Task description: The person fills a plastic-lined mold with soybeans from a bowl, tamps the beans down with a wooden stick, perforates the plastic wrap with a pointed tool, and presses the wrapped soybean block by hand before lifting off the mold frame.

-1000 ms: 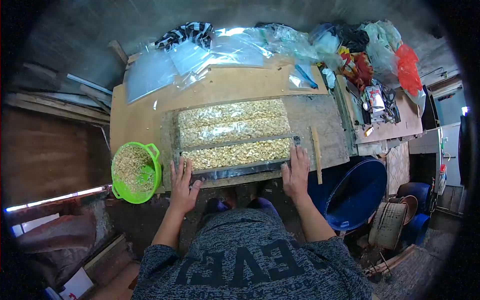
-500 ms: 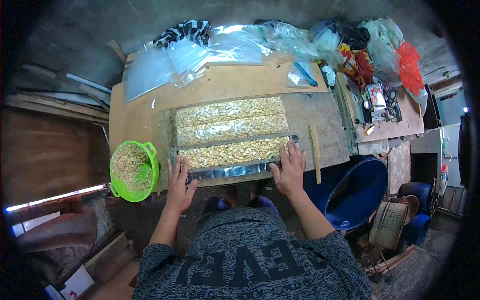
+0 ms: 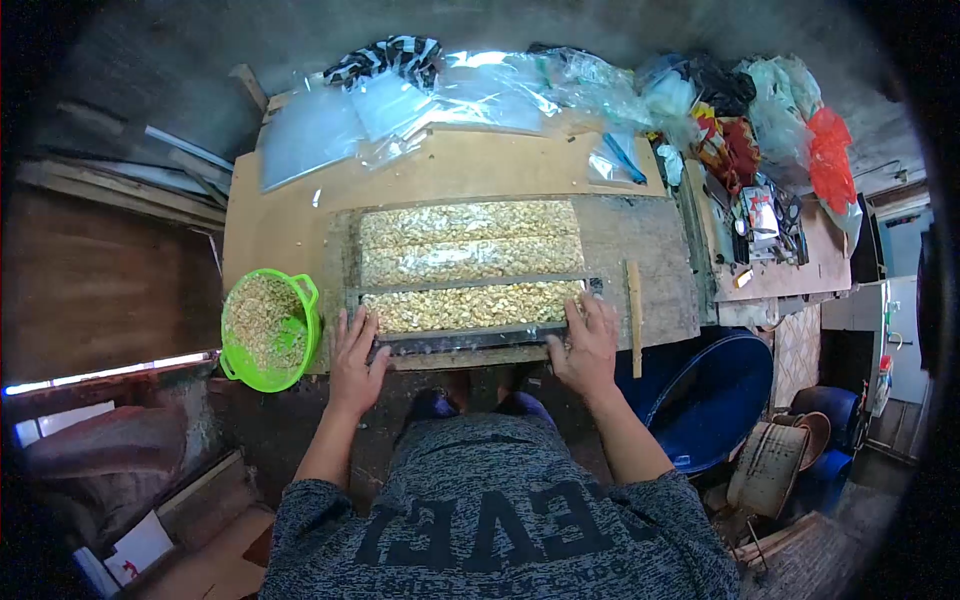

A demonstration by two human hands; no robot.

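A long rectangular metal frame (image 3: 470, 342) lies on a wooden board, holding a packed layer of pale, crumbly pieces (image 3: 455, 308). My left hand (image 3: 356, 365) rests at its near left corner, fingers stretched out and apart. At the right end, my right hand (image 3: 590, 350) lies with spread fingers over the corner and the thumb near the front strip. Both hands are open, and neither grasps anything. Behind the frame sits a wider slab of the same pieces (image 3: 470, 243), with a shiny clear film over part of it.
A green basket (image 3: 313, 335) of loose pieces stands left of the board. On the right lies a narrow wooden stick (image 3: 634, 320). Clear plastic sheets (image 3: 310, 145) and bags line the table's back. A large blue barrel (image 3: 715, 390) is below the right edge.
The camera view has shifted slightly. The frame's front strip, shiny before, now looks dark. Both hands stay at the frame's ends, with the fingers in nearly the same pose.
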